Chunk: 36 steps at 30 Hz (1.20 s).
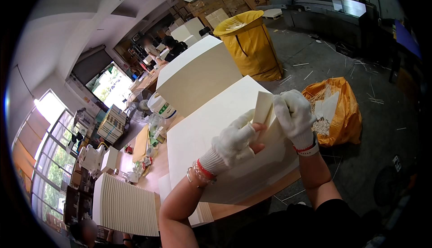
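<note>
Cream paper sheets (264, 113) at frame centre stand clamped between your gloved left hand (234, 142) and right hand (294, 117) above the big stack (202, 135) on the table (252, 201); likely squaring edges, so steady alignment matters next.

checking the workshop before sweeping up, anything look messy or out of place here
Yes. Thin pale paper strips lie scattered over the grey floor, outside the orange bag and the yellow bag that hold the same scraps. On the table, both gloved hands, left hand and right hand, hold a small stack of cards.
</note>
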Each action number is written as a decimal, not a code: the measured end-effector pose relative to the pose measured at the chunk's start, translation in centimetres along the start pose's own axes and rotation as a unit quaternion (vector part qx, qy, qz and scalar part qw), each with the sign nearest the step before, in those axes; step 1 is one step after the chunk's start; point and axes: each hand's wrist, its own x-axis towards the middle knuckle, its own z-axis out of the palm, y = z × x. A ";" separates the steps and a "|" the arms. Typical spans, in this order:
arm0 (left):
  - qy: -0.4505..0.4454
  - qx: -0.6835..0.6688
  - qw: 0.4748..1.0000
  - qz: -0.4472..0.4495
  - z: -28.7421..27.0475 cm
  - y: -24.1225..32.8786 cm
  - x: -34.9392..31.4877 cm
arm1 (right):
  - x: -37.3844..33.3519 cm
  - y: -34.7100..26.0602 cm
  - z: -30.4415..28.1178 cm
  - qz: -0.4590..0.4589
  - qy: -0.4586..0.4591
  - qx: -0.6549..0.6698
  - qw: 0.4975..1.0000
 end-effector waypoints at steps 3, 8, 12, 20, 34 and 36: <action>0.039 0.021 0.999 -0.004 0.4 0.0 -0.2 | -0.2 0.2 0.1 -0.013 0.002 -0.014 1.000; 0.035 0.026 0.999 -0.020 0.3 0.0 -0.3 | -0.2 0.4 0.3 -0.038 0.031 0.010 0.999; 0.010 0.062 0.998 0.010 0.1 -0.1 -0.4 | 0.2 -0.3 0.0 -0.024 0.017 0.023 0.999; 0.018 -0.002 1.000 -0.015 0.2 0.3 -0.1 | -0.3 0.3 0.2 0.017 0.003 0.019 1.000; 0.012 -0.009 1.000 -0.003 0.3 -0.2 0.0 | -0.4 0.3 0.2 -0.025 0.007 -0.011 1.000; 0.040 0.009 0.999 0.003 0.4 0.0 -0.1 | -0.4 0.3 0.2 -0.023 0.008 -0.014 1.000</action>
